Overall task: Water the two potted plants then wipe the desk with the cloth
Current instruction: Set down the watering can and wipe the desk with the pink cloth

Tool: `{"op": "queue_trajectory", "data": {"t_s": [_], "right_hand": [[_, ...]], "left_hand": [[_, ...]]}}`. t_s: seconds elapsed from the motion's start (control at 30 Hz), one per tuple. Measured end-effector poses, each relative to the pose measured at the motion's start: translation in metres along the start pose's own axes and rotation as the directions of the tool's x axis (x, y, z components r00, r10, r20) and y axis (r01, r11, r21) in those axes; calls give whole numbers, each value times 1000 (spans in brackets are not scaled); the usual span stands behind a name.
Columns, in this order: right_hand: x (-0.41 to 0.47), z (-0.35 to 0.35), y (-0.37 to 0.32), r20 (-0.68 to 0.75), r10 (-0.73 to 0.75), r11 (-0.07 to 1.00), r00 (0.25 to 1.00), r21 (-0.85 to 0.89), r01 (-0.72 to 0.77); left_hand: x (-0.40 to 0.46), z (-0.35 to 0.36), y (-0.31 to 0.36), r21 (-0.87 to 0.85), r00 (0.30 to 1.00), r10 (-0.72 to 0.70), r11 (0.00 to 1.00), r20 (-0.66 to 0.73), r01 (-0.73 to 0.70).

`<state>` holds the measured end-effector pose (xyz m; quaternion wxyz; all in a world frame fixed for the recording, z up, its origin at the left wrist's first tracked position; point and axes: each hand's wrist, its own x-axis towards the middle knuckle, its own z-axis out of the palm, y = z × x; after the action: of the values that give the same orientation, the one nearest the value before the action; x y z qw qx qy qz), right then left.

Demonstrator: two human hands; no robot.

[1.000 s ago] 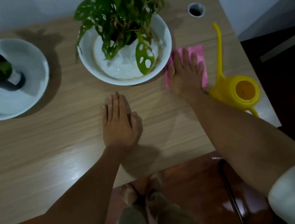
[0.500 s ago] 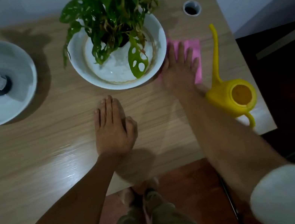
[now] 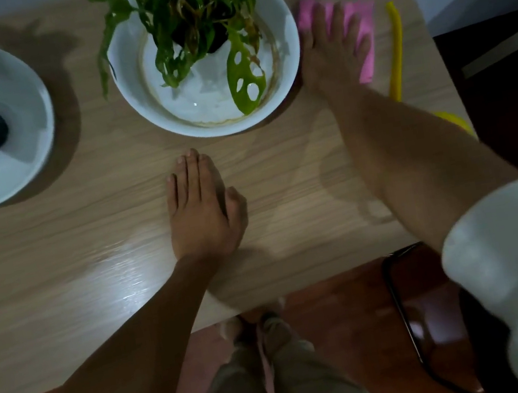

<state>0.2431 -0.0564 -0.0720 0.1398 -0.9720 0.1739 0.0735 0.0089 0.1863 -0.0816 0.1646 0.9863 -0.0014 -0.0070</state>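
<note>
- The worktop (image 3: 281, 171) carries all; the wiping can miss the parts under the bowls.
- The white bowl (image 3: 289, 52) with the plant touches the wiping side; a push can slop water.
- The yellow watering can (image 3: 395, 44) stands just beside; a sweep can tip it.
- The left hand (image 3: 200, 213) lies flat and empty.
- The right hand (image 3: 333, 44) presses flat, fingers spread, on the pink cloth (image 3: 369, 62) at the far right.

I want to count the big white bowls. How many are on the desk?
2. One white bowl sits at the desk's left edge, partly cut off by the picture. The other white bowl sits in the middle at the back, beside the pink cloth.
</note>
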Motion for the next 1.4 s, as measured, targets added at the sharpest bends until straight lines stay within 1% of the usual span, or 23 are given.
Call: {"op": "queue_trajectory", "data": {"t_s": [0.07, 0.13, 0.2, 0.3, 0.4, 0.5, 0.6, 0.67, 0.8, 0.87, 0.9, 0.97, 1.03, 1.13, 1.2, 1.27, 1.33, 1.4], "right_hand": [[8, 3, 0, -13, 0, 1000, 1000, -9, 0], [-6, 6, 1, -22, 16, 1000, 1000, -6, -16], [-34, 10, 4, -26, 14, 1000, 1000, 16, -14], [-85, 14, 11, 13, -31, 999, 999, 29, 30], [-136, 22, 12, 4, -56, 998, 998, -17, 56], [-176, 33, -3, 40, -67, 998, 997, -13, 67], [-214, 49, -34, 34, -65, 997, 997, -26, 66], [-246, 62, -55, 24, -120, 992, 992, -37, 121], [-310, 84, -78, 31, -320, 944, 947, -76, 322], [-341, 90, -71, 32, -426, 899, 904, -97, 427], [-355, 90, -61, 59, -467, 876, 883, -105, 470], [-371, 87, -34, 78, -493, 858, 866, -119, 499], [-361, 76, -6, 70, -427, 892, 901, -127, 433], [-314, 55, 22, 28, -225, 961, 974, -158, 227], [-278, 40, 17, 12, -84, 991, 996, -108, 85], [-252, 35, -6, 42, 8, 1000, 999, -28, -7], [-246, 41, -37, 45, -11, 1000, 999, -7, 11], [-262, 54, -68, 49, -109, 994, 993, -7, 110]], "left_hand": [[0, 1, -1, 4, 1000, 6, 1000, -8, -6], [-1, 1, -2, -5, 1000, 11, 1000, -15, -11], [-1, 1, -2, -6, 1000, 16, 1000, -23, -16], [-1, 1, -1, -22, 999, 9, 1000, -41, -9], [-1, -3, -5, -117, 999, 10, 993, -30, -14], [-8, -15, -19, -201, 997, 65, 977, -43, -73], [-27, -32, -51, -152, 995, 90, 984, -52, -97], [-45, -42, -78, -110, 996, 86, 990, -36, -89], [-75, -54, -122, -60, 997, 79, 995, -10, -80], [-87, -55, -134, -52, 996, 88, 995, -4, -89], [-93, -54, -138, -51, 996, 91, 995, -1, -91], [-101, -52, -142, -50, 995, 95, 994, -7, -95], [-105, -49, -143, -32, 994, 104, 994, -28, -105], [-105, -46, -146, -15, 991, 118, 993, -56, -119], [-105, -44, -146, -17, 991, 121, 992, -62, -122], [-105, -44, -146, -21, 991, 119, 993, -61, -120], [-105, -43, -146, -14, 991, 116, 993, -60, -117], [-106, -43, -147, -4, 992, 116, 993, -51, -117]]}}
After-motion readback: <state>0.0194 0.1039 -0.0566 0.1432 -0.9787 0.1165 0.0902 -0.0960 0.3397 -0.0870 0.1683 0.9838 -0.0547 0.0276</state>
